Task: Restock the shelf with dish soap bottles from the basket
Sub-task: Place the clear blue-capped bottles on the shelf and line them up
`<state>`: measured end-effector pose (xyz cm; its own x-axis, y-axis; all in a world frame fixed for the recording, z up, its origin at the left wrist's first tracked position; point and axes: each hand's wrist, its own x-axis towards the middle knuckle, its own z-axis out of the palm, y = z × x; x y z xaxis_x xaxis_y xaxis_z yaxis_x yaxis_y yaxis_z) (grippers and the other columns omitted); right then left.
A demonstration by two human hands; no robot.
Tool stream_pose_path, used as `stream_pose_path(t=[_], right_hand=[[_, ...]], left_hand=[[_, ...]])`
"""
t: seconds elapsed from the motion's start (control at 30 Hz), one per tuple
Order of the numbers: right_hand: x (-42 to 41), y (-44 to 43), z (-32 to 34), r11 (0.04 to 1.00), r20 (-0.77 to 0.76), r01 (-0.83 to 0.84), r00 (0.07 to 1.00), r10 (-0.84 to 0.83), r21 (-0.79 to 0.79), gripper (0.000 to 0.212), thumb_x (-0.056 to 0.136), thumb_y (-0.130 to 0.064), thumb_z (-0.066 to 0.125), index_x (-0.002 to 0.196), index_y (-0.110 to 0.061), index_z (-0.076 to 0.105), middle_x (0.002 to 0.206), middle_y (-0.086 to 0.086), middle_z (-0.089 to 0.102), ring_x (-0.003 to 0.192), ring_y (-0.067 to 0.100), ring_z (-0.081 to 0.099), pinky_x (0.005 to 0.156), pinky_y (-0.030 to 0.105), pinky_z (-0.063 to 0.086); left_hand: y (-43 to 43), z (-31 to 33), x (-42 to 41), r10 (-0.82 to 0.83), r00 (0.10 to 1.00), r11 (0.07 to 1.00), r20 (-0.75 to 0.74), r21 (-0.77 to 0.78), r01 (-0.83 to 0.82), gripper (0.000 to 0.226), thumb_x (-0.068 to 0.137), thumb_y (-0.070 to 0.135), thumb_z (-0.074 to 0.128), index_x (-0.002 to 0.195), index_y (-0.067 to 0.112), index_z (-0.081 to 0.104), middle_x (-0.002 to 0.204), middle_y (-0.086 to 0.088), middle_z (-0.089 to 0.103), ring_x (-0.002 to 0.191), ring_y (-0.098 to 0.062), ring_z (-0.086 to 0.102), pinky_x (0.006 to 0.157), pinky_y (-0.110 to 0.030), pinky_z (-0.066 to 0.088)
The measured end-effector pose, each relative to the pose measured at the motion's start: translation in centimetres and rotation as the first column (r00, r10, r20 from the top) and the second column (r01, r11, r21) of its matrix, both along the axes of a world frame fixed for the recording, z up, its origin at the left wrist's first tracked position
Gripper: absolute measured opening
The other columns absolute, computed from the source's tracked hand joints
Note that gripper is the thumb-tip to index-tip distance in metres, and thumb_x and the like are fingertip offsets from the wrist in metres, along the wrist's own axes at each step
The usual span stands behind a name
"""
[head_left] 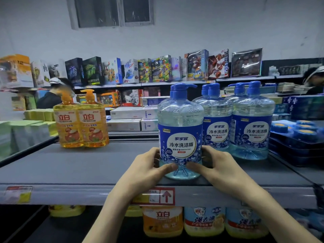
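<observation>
1. Near the front edge of the shelf [78, 165] stood the bottle [180, 137], upright, label facing out.
2. Both the left hand [149, 171] and the right hand [217, 165] gripped its base, thumbs in front.
3. The step was best done by sliding it straight back, level, until it sat beside the blue row [250, 134], and only then letting go. Tipping looked the main risk.

A pale, scuffed wall [219, 28] rises behind a shop aisle, broken by a small window [113, 12] with a grey frame and dark panes set high up. Beneath it, a long wall shelf [157, 83] carries a row of boxed toys [157, 70] standing upright side by side. More boxes [112, 99] fill the level below. Pale green packs [29, 130] sit stacked at left. Cool, even light falls over the room.
</observation>
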<state>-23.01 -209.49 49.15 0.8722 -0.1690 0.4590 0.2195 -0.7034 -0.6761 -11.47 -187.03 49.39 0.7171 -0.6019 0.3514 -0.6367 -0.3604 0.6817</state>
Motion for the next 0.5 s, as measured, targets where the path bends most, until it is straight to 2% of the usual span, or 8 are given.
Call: stream_pose_path(t=[0.07,0.17,0.33,0.43,0.5], right_hand=[[0.2,0.0,0.1,1.0,-0.011,0.008,1.0,-0.008,0.004,0.053,0.078,-0.066,0.079,0.122,-0.037,0.069,0.112,-0.029,0.075,0.103,-0.006,0.072,0.095,0.034,0.06],[0.3,-0.2,0.2,0.999,-0.035,0.012,0.999,-0.011,0.03,0.054,0.076,-0.066,0.083,0.12,-0.038,0.069,0.11,-0.024,0.077,0.101,-0.002,0.074,0.094,0.038,0.061],[0.2,-0.1,-0.1,1.0,-0.003,0.017,1.0,-0.017,0.001,0.052,0.079,-0.064,0.08,0.121,-0.036,0.069,0.11,-0.027,0.077,0.102,-0.005,0.073,0.093,0.033,0.061],[0.1,0.1,-0.2,1.0,0.023,0.02,1.0,-0.02,-0.005,0.055,0.079,-0.067,0.077,0.123,-0.035,0.068,0.112,-0.028,0.076,0.104,-0.004,0.073,0.094,0.034,0.061],[0.0,0.2,-0.4,1.0,0.035,0.023,0.999,-0.022,-0.02,0.059,0.081,-0.07,0.074,0.127,-0.035,0.067,0.115,-0.027,0.076,0.106,-0.004,0.072,0.095,0.035,0.06]], left_hand=[[0.0,-0.1,0.2,-0.008,1.0,1.0,0.001,0.006,0.008,0.047,0.091,0.056,0.075,0.13,0.041,0.053,0.105,0.031,0.063,0.091,0.027,0.059,0.071,0.001,0.047],[-0.1,-0.3,0.3,-0.017,1.0,1.0,0.003,-0.003,0.017,0.044,0.092,0.054,0.075,0.127,0.046,0.049,0.103,0.033,0.061,0.088,0.031,0.057,0.071,0.002,0.047],[-0.3,-0.6,-0.2,0.013,0.998,1.0,0.056,0.0,-0.013,0.04,0.094,0.058,0.072,0.125,0.05,0.048,0.099,0.039,0.058,0.092,0.021,0.059,0.076,-0.005,0.049],[-0.4,-0.5,-0.7,0.016,0.997,1.0,0.071,0.022,-0.018,0.045,0.095,0.059,0.07,0.133,0.045,0.051,0.106,0.033,0.06,0.097,0.015,0.06,0.078,-0.01,0.051],[-0.3,-0.2,-1.0,0.015,0.998,0.999,0.061,0.035,-0.018,0.048,0.095,0.057,0.071,0.137,0.042,0.052,0.107,0.031,0.061,0.094,0.016,0.062,0.074,-0.006,0.051]])
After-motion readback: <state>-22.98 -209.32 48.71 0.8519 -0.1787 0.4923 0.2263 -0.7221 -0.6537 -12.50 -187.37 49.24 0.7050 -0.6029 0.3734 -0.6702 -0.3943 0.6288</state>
